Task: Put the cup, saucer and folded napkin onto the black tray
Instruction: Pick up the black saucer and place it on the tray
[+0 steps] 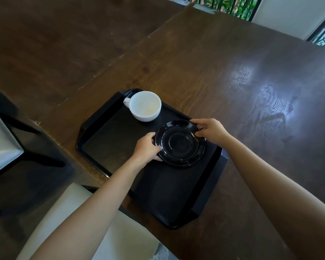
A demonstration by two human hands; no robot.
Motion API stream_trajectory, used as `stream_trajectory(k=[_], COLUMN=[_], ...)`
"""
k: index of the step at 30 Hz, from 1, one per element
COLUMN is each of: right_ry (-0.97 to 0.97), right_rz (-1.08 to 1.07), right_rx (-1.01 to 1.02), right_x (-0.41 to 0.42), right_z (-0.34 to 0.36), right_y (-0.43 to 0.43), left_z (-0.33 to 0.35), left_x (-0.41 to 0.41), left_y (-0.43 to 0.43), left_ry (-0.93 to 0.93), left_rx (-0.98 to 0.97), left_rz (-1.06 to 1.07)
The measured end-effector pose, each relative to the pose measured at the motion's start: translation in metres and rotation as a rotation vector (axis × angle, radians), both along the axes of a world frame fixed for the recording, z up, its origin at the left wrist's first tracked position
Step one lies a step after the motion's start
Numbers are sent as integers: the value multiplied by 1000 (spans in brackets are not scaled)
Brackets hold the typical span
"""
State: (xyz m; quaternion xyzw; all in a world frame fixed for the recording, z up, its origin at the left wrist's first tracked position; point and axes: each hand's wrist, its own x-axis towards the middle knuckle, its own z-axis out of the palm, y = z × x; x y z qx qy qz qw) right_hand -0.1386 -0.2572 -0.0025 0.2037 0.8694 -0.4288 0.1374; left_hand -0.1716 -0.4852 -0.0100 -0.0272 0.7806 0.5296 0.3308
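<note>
A black tray [120,147] lies on the dark wooden table at the near edge. A white cup [145,106] stands upright and empty at the tray's far corner, handle to the left. A glossy black saucer [180,143] is over the tray's right half, below and to the right of the cup. My left hand [147,147] grips the saucer's left rim and my right hand [210,131] grips its far right rim. I cannot tell whether the saucer rests on the tray or hangs just above it. No napkin is in view.
The wooden table [233,81] stretches far and right, with glare patches on the right. A dark chair with a pale seat [0,143] stands at the left. A pale cushioned seat [79,212] is under my arms. Windows with plants [238,6] are at the back.
</note>
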Motion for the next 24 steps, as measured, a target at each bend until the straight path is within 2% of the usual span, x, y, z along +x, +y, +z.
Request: stream_trajectory(k=[12, 18, 20, 24], right_ry=[-2, -95, -124, -211], right_rz=[37, 78, 101, 145], right_rx=[78, 98, 111, 106], right_x=[0, -5, -6, -7], right_z=[-6, 5, 12, 29], right_y=[-2, -4, -7, -7], left_z=[6, 19, 26, 49], left_x=[-7, -17, -19, -26], left_y=[5, 11, 12, 18], left_ry=[9, 2, 73, 358], left_rx=[-115, -345, -462, -715], left_rz=[-99, -263, -345, -566])
